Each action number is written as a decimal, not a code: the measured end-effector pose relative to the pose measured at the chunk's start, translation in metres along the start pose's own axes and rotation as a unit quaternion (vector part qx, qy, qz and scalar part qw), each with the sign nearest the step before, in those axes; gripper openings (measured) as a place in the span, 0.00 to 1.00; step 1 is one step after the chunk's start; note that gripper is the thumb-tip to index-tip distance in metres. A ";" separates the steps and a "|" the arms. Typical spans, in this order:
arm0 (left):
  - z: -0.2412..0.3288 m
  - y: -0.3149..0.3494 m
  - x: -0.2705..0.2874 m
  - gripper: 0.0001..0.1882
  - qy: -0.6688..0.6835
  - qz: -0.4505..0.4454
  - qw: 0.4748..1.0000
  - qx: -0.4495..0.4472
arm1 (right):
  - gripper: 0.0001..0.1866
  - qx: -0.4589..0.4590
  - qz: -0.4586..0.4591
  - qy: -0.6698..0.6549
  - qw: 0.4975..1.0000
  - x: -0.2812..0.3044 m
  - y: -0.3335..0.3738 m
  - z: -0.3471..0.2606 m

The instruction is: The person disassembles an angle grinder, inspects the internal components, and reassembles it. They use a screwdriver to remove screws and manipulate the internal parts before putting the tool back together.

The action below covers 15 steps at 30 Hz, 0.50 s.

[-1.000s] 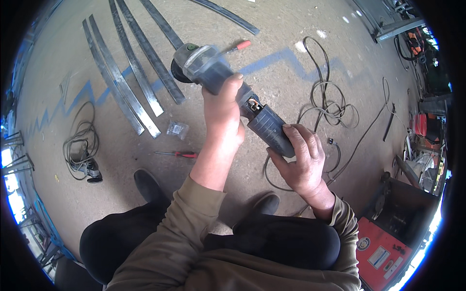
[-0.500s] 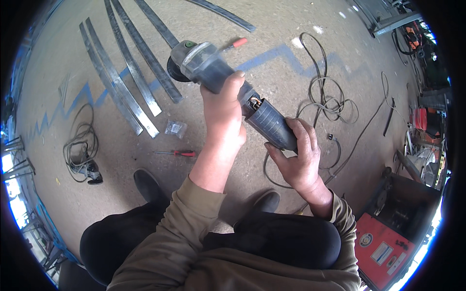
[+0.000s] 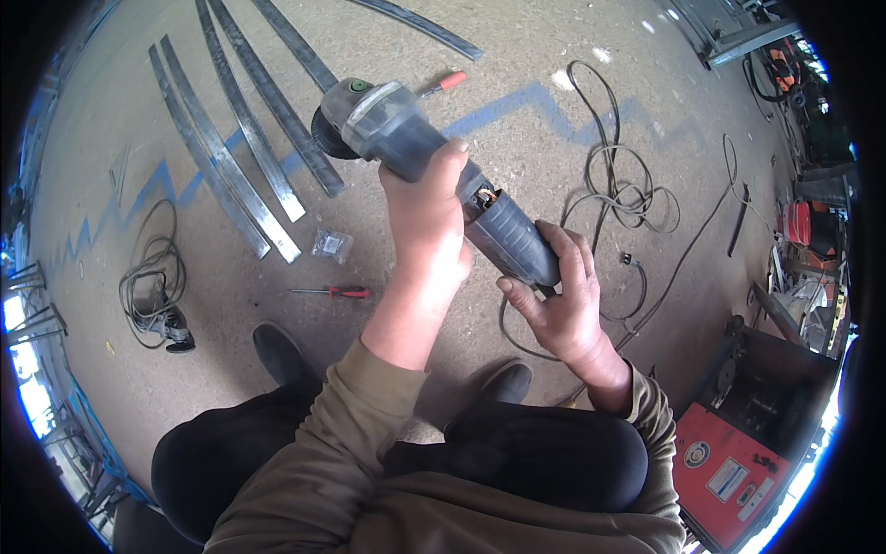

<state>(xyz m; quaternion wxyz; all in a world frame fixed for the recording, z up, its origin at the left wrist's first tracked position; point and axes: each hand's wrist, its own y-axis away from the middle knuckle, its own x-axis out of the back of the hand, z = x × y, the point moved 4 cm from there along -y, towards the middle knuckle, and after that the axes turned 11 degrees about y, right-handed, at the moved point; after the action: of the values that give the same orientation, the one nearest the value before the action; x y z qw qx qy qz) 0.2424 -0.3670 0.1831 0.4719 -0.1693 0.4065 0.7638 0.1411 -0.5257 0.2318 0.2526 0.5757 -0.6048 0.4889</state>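
The grey-and-black angle grinder (image 3: pixel 399 129) is held slantwise above the floor, in front of the person's knees, its disc end up and to the left. The left hand (image 3: pixel 426 212) wraps tightly round its body. The right hand (image 3: pixel 570 309) cups the lower end of the ribbed black plastic rear cover (image 3: pixel 519 242), fingers curved along one side; I can't tell whether the thumb touches. Coppery wires (image 3: pixel 485 196) show in the gap ahead of the cover.

Beneath is a dusty concrete workshop floor (image 3: pixel 235 295) with a zigzag blue painted line (image 3: pixel 498 104). Flat steel strips (image 3: pixel 221 155) lie beyond the left hand, near a clear plastic packet (image 3: pixel 332 245) and a red-handled screwdriver (image 3: pixel 347 293). Looped grey cable (image 3: pixel 637 205) sprawls to the right, above a red-and-black metal case (image 3: pixel 724 475).
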 end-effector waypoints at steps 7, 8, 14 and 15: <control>0.001 0.007 -0.007 0.29 -0.002 -0.007 1.000 -0.007 | 0.44 0.022 0.012 0.015 1.000 0.000 -0.001 -0.003; 0.000 0.009 -0.009 0.29 -0.005 -0.009 1.000 -0.010 | 0.43 0.021 0.012 0.019 1.000 0.000 -0.001 -0.003; 0.004 0.015 -0.016 0.30 0.000 -0.034 0.999 -0.011 | 0.44 0.007 -0.002 0.008 1.000 0.002 -0.001 -0.001; 0.005 0.014 -0.016 0.30 0.002 -0.036 0.999 -0.007 | 0.44 0.013 -0.006 0.000 1.000 0.002 -0.001 0.000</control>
<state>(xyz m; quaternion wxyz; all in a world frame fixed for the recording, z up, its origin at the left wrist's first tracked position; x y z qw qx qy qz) 0.2387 -0.3761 0.2030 0.4975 -0.1886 0.3960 0.7484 0.1420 -0.5263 0.2339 0.2481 0.5823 -0.5952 0.4950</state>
